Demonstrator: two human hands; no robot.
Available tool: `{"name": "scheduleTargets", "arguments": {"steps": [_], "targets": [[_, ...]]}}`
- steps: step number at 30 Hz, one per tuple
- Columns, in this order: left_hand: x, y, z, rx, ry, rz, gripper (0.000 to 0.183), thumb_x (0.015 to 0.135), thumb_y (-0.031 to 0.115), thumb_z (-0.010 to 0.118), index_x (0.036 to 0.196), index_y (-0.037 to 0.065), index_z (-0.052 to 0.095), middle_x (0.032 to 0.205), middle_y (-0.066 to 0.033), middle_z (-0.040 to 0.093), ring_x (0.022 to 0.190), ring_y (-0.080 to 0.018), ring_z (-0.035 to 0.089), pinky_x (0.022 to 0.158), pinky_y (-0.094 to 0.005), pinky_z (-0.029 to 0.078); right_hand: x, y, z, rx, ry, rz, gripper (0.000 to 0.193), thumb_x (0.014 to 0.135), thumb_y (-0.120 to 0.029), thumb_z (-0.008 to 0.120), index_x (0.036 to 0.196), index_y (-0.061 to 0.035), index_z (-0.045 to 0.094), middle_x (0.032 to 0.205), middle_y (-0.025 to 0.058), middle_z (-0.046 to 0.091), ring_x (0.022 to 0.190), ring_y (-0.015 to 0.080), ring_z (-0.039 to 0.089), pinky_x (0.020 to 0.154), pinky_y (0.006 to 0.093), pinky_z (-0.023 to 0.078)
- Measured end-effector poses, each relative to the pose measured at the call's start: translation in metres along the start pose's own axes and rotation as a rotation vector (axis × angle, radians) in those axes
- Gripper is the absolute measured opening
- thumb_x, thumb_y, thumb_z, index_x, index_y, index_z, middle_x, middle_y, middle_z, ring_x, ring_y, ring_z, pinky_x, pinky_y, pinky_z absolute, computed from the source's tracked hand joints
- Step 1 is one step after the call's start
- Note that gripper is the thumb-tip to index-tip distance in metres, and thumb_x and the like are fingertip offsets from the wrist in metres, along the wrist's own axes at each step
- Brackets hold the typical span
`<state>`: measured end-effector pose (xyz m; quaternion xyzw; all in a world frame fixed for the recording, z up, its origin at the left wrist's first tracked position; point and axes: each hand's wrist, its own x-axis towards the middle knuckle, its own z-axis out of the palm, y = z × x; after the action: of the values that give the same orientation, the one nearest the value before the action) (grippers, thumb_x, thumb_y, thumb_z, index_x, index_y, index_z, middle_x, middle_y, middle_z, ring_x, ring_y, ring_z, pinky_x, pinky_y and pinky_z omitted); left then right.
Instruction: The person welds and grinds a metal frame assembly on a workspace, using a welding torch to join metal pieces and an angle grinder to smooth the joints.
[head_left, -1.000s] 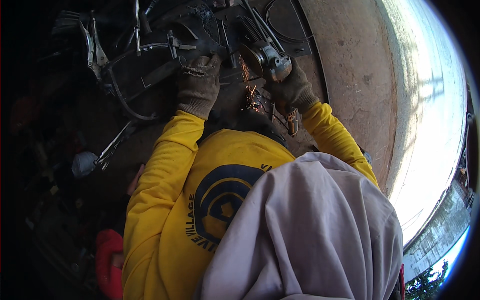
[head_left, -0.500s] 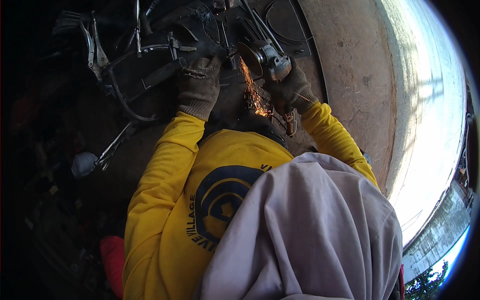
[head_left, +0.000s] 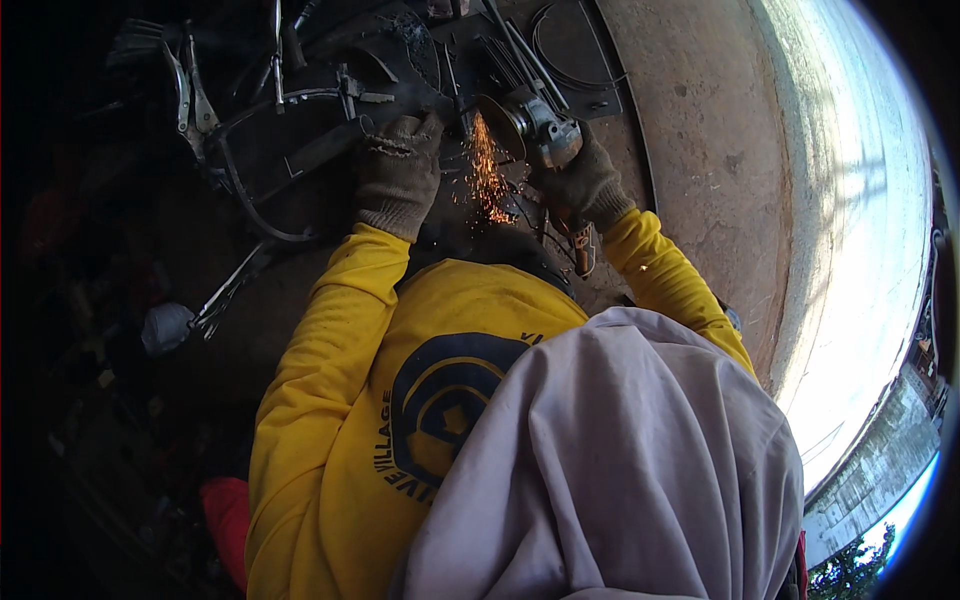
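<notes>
My right hand (head_left: 588, 183), in a brown knit work glove, is wrapped round an angle grinder (head_left: 553, 138). The grinder's disc (head_left: 499, 128) stands on edge at its left side. Orange sparks (head_left: 485, 170) stream from the disc's left edge down toward my body. My left hand (head_left: 398, 178), in a matching glove with a torn patch across the fingers, is closed left of the disc. Whatever it grips is dark and hidden by the glove. Just left of those fingers lies the open end of a dark metal tube (head_left: 330, 146).
Locking pliers (head_left: 190, 95) and a curved metal bar (head_left: 238, 185) lie at the left. A bar clamp (head_left: 347, 92) is beyond my left hand. Thin rods (head_left: 507, 62) and coiled wire (head_left: 560, 60) lie at the far side of the dark metal tabletop. Brown floor (head_left: 710, 150) stretches to the right.
The grinder and its disc have shifted slightly toward me. The sparks, which slanted to the right, now fall straighter and in a looser spray. My left hand stays almost in place.
</notes>
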<state>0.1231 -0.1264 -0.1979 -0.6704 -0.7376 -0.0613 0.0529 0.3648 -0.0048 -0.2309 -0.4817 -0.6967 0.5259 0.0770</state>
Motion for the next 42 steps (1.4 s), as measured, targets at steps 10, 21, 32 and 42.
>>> {"name": "scheduleTargets", "arguments": {"steps": [10,21,32,42], "targets": [[-0.001,0.001,0.001,-0.052,-0.016,-0.033,0.043,0.084,0.012,0.07,0.127,0.01,0.066,0.101,-0.0089,0.063,0.094,-0.0307,0.064,0.084,-0.0438,0.053,-0.001,-0.015,-0.006,-0.028,-0.005,0.01,0.096,0.066,-0.035,0.089,0.144,-0.0002,0.044,0.126,0.0228,0.068,0.119,0.0364,0.066,0.101,0.0437,0.053],[-0.001,-0.002,0.004,-0.001,0.021,-0.003,0.037,0.09,0.019,0.065,0.126,0.015,0.063,0.095,-0.0053,0.065,0.09,-0.0265,0.067,0.083,-0.0469,0.054,-0.003,-0.016,-0.006,-0.005,-0.015,0.009,0.096,0.067,-0.037,0.09,0.143,0.0014,0.045,0.126,0.0239,0.067,0.119,0.0369,0.066,0.101,0.0429,0.053],[0.0,-0.001,0.004,-0.003,0.037,0.001,0.039,0.088,0.019,0.066,0.127,0.016,0.063,0.094,-0.0054,0.065,0.087,-0.0266,0.067,0.081,-0.0459,0.055,-0.004,-0.027,-0.012,-0.028,-0.017,0.005,0.094,0.07,-0.035,0.087,0.145,0.0015,0.043,0.126,0.0237,0.067,0.119,0.0374,0.066,0.102,0.0432,0.053],[-0.002,0.001,0.0,0.037,-0.039,-0.034,0.041,0.088,0.016,0.07,0.129,0.014,0.066,0.103,-0.0066,0.063,0.095,-0.0272,0.064,0.084,-0.043,0.054,-0.006,-0.032,-0.029,0.171,0.094,-0.028,0.073,0.077,-0.03,0.085,0.135,-0.0017,0.052,0.123,0.0193,0.07,0.115,0.0312,0.069,0.098,0.0401,0.055]]}}
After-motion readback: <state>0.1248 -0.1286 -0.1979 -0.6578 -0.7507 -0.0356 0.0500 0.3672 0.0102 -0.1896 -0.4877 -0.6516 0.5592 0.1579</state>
